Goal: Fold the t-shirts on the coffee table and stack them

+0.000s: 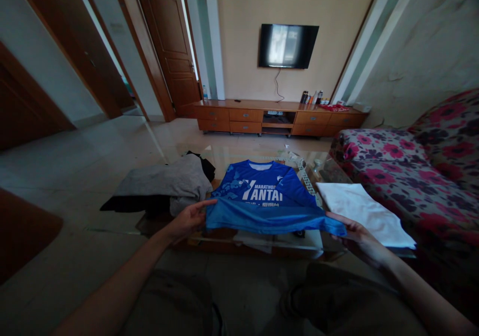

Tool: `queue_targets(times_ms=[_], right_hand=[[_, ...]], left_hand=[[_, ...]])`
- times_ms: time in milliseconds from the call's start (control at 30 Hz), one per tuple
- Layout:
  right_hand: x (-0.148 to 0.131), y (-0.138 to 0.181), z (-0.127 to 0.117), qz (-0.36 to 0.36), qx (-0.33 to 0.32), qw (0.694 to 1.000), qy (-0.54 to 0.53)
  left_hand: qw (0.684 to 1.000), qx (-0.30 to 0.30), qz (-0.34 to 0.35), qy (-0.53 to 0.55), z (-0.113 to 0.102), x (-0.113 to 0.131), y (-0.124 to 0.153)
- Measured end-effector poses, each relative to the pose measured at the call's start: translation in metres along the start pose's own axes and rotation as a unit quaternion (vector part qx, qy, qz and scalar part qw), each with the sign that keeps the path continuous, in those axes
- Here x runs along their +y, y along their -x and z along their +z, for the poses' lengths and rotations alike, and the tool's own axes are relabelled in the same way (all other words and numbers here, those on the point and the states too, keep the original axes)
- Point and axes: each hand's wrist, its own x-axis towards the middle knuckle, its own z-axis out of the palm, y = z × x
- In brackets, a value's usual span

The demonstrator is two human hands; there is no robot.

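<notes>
A blue T-shirt (262,184) with white "Marathon Yantai" lettering lies front side up on a glass coffee table, its collar pointing away from me. My left hand (190,219) pinches the left corner of the lighter blue hem. At the right corner, my right hand (357,234) grips the same hem. Between both hands the hem is stretched, lifted toward me and partly turned over the lower print.
Grey and black clothes (160,181) are heaped at the table's left. A folded white cloth (364,211) lies at its right, near a flowered sofa (396,161). Beyond stand a low wooden cabinet (245,115) and a wall television (288,47).
</notes>
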Motion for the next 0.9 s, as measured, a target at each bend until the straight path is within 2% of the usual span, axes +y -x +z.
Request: queue_targets(times_ms=[133, 267, 433, 533, 633, 767, 900], right_hand=[[0.005, -0.008, 0.0, -0.023, 0.034, 0.999, 0.021], [0.007, -0.014, -0.002, -0.055, 0.057, 0.996, 0.033], [0.002, -0.013, 0.002, -0.098, 0.091, 0.988, 0.074], [-0.003, -0.011, 0.006, -0.113, 0.114, 0.98, 0.119], [-0.009, -0.01, 0.01, -0.146, 0.142, 0.964, 0.17], [-0.019, -0.009, 0.014, -0.171, 0.146, 0.955, 0.194], [-0.022, -0.006, 0.015, -0.138, 0.113, 0.966, 0.189]], left_hand=[[0.998, 0.046, 0.03, -0.022, -0.005, -0.009, -0.009], [0.993, 0.088, 0.068, -0.045, -0.003, -0.006, -0.011], [0.987, 0.095, 0.102, -0.082, 0.002, 0.002, -0.008], [0.984, 0.088, 0.111, -0.108, 0.001, 0.001, -0.008], [0.978, 0.105, 0.124, -0.127, -0.002, -0.003, -0.01], [0.955, 0.133, 0.167, -0.208, -0.011, -0.007, -0.015], [0.909, 0.182, 0.212, -0.309, -0.013, -0.002, -0.017]])
